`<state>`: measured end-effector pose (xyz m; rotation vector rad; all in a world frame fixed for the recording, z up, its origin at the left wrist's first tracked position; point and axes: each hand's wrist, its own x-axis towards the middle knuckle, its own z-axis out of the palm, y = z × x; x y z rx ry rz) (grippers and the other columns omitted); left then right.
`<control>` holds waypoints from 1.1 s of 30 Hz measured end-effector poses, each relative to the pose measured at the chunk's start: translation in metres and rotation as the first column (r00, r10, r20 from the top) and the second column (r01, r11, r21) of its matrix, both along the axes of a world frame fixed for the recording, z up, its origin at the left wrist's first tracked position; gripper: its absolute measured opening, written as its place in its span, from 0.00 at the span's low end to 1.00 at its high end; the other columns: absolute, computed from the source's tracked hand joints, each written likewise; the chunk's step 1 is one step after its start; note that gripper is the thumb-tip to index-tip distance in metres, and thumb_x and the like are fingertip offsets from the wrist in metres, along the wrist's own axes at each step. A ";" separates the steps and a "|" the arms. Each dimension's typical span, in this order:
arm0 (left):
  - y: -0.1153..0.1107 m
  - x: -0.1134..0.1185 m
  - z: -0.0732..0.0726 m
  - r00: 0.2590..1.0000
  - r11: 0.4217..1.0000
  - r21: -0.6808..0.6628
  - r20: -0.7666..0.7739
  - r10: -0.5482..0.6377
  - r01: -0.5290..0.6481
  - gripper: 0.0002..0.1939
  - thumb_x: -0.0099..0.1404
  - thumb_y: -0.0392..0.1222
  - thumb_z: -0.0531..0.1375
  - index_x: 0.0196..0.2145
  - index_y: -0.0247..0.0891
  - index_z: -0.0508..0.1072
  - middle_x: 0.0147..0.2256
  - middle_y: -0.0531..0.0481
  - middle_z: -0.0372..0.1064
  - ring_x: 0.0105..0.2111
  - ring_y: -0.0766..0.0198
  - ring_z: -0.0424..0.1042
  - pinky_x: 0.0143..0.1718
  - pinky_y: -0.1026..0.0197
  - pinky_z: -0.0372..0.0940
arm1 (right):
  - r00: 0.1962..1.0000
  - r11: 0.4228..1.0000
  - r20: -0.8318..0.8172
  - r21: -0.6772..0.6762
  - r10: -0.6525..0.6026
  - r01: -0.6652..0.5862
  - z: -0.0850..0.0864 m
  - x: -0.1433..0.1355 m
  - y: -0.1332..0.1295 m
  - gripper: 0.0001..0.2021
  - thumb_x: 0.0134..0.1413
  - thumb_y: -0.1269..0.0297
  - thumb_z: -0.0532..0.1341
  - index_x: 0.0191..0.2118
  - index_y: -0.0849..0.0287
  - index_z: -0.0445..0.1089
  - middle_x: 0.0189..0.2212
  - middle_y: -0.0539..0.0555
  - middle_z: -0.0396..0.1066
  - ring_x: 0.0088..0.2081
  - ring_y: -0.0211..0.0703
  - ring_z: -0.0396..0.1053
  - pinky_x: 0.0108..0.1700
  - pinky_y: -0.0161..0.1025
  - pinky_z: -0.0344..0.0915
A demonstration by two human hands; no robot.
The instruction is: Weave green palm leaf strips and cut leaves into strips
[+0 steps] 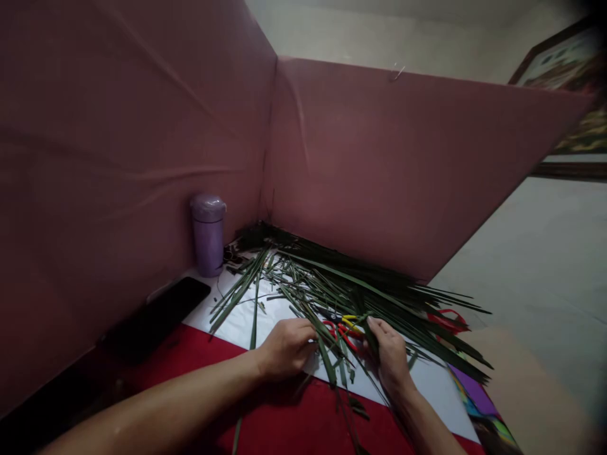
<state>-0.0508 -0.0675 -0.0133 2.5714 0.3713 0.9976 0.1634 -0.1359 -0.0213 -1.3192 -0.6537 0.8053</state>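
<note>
My left hand (287, 346) is closed in a pinch low over the white sheet, next to some narrow green leaf strips; what lies between its fingertips is hidden. In my right hand (391, 354), thumb and fingers close on a folded green leaf (370, 333). Red-handled scissors (348, 338) lie between the two hands, with a yellow-handled tool (351, 323) just behind them. Cut leaf pieces (289, 278) are scattered over the white sheet (232, 297).
Long green leaves (379, 284) are heaped along the back panel (379, 170). A purple flask (208, 240) stands at the left, near a dark phone-like slab (165, 309). Red cloth (199, 360) covers the near side. A red loop-shaped item (448, 321) lies at the right.
</note>
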 end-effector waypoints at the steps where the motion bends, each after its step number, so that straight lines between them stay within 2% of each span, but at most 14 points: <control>1: 0.001 -0.001 0.001 0.999 0.999 -0.031 0.040 0.018 -0.017 0.06 0.61 0.35 0.52 0.32 0.35 0.69 0.30 0.47 0.68 0.31 0.65 0.66 0.33 0.64 0.60 | 0.999 1.000 -0.018 0.009 -0.028 0.028 0.000 0.002 0.001 0.15 0.42 0.53 0.63 0.25 0.58 0.61 0.12 0.43 0.58 0.13 0.29 0.52 0.13 0.26 0.50; 3: 0.003 -0.002 0.002 0.995 0.996 -0.081 0.089 0.053 -0.046 0.06 0.61 0.36 0.53 0.32 0.36 0.70 0.30 0.48 0.69 0.31 0.65 0.66 0.34 0.64 0.59 | 0.999 0.999 -0.003 0.004 -0.032 0.032 0.002 0.008 0.003 0.15 0.43 0.53 0.63 0.23 0.58 0.60 0.11 0.43 0.57 0.11 0.28 0.49 0.11 0.25 0.44; 6: 0.005 -0.003 0.003 0.993 0.993 -0.095 0.087 0.077 -0.068 0.05 0.59 0.36 0.55 0.32 0.36 0.70 0.30 0.48 0.69 0.32 0.64 0.65 0.34 0.63 0.59 | 0.996 0.993 -0.037 -0.084 0.076 -0.079 0.011 0.018 0.010 0.16 0.40 0.55 0.64 0.20 0.60 0.60 0.12 0.45 0.59 0.13 0.28 0.52 0.11 0.25 0.45; 8: 0.004 -0.003 0.002 0.997 0.996 -0.080 0.055 0.054 -0.050 0.05 0.59 0.36 0.56 0.32 0.37 0.71 0.30 0.48 0.69 0.33 0.64 0.65 0.35 0.62 0.59 | 0.992 0.977 -0.075 -0.181 0.099 -0.111 0.023 0.017 0.016 0.15 0.39 0.56 0.63 0.18 0.60 0.59 0.11 0.46 0.59 0.12 0.28 0.52 0.11 0.25 0.45; 11: 0.004 -0.002 0.003 0.999 0.994 -0.098 0.017 0.051 -0.049 0.05 0.57 0.35 0.56 0.32 0.37 0.71 0.31 0.48 0.70 0.33 0.63 0.65 0.36 0.62 0.59 | 0.997 0.979 -0.032 -0.189 0.075 -0.080 0.041 0.000 0.026 0.13 0.39 0.58 0.62 0.19 0.60 0.60 0.12 0.47 0.62 0.13 0.29 0.54 0.12 0.25 0.46; 13: 0.004 -0.001 0.004 0.998 0.988 -0.141 0.014 0.069 -0.066 0.06 0.58 0.35 0.56 0.34 0.38 0.72 0.32 0.48 0.70 0.34 0.62 0.65 0.36 0.61 0.59 | 0.989 0.976 -0.053 -0.167 0.135 -0.142 0.045 -0.021 0.030 0.12 0.39 0.58 0.62 0.20 0.60 0.60 0.13 0.47 0.63 0.14 0.30 0.56 0.13 0.26 0.47; 15: 0.004 -0.001 0.005 0.995 0.980 -0.180 0.022 0.094 -0.089 0.07 0.58 0.37 0.56 0.36 0.38 0.71 0.33 0.48 0.71 0.35 0.61 0.65 0.37 0.60 0.59 | 0.978 0.971 -0.047 -0.118 0.203 -0.208 0.041 -0.041 0.032 0.11 0.40 0.59 0.61 0.20 0.61 0.61 0.12 0.47 0.62 0.13 0.29 0.54 0.13 0.26 0.46; 18: 0.006 -0.001 0.004 0.987 0.962 -0.228 0.019 0.157 -0.149 0.09 0.58 0.40 0.57 0.37 0.37 0.71 0.34 0.47 0.70 0.36 0.60 0.65 0.39 0.57 0.58 | 0.990 0.988 -0.044 -0.061 0.137 -0.140 0.025 -0.060 0.031 0.11 0.41 0.57 0.60 0.26 0.60 0.63 0.16 0.48 0.66 0.15 0.32 0.57 0.13 0.27 0.48; 22: 0.010 0.002 0.001 0.978 0.919 -0.346 0.021 0.206 -0.186 0.12 0.59 0.44 0.56 0.40 0.38 0.72 0.34 0.46 0.71 0.35 0.60 0.67 0.39 0.58 0.59 | 0.992 0.992 0.028 -0.034 0.121 -0.120 0.008 -0.067 0.026 0.13 0.46 0.54 0.59 0.32 0.59 0.62 0.19 0.46 0.67 0.12 0.30 0.54 0.12 0.29 0.48; 26: 0.015 0.006 0.009 0.970 0.873 -0.453 0.069 0.235 -0.179 0.13 0.59 0.44 0.56 0.40 0.39 0.74 0.36 0.46 0.72 0.37 0.59 0.67 0.40 0.60 0.60 | 0.986 0.992 0.138 0.066 0.094 -0.104 0.004 -0.070 0.020 0.12 0.50 0.54 0.58 0.35 0.58 0.62 0.17 0.44 0.63 0.16 0.32 0.56 0.16 0.28 0.53; 29: 0.016 0.014 0.023 0.967 0.819 -0.569 0.161 0.199 -0.073 0.14 0.61 0.45 0.53 0.37 0.39 0.75 0.35 0.47 0.72 0.38 0.60 0.67 0.41 0.61 0.59 | 0.975 0.991 0.209 0.099 0.069 -0.091 0.002 -0.076 0.017 0.12 0.51 0.55 0.57 0.35 0.59 0.63 0.17 0.44 0.61 0.18 0.32 0.56 0.18 0.29 0.53; 31: 0.015 0.022 0.032 0.954 0.746 -0.666 0.219 0.205 -0.007 0.16 0.61 0.48 0.52 0.31 0.36 0.75 0.31 0.48 0.71 0.34 0.62 0.67 0.37 0.63 0.60 | 0.967 0.989 0.252 0.122 0.044 -0.077 0.001 -0.078 0.016 0.12 0.51 0.55 0.57 0.35 0.59 0.63 0.17 0.43 0.60 0.18 0.32 0.54 0.18 0.29 0.52; 33: 0.014 0.031 0.036 0.936 0.643 -0.765 0.255 0.244 0.041 0.18 0.60 0.51 0.53 0.24 0.33 0.72 0.24 0.50 0.67 0.26 0.66 0.64 0.29 0.65 0.58 | 0.962 0.987 0.272 0.148 0.025 -0.068 0.001 -0.080 0.016 0.12 0.52 0.55 0.57 0.35 0.59 0.63 0.17 0.43 0.58 0.18 0.32 0.53 0.19 0.29 0.52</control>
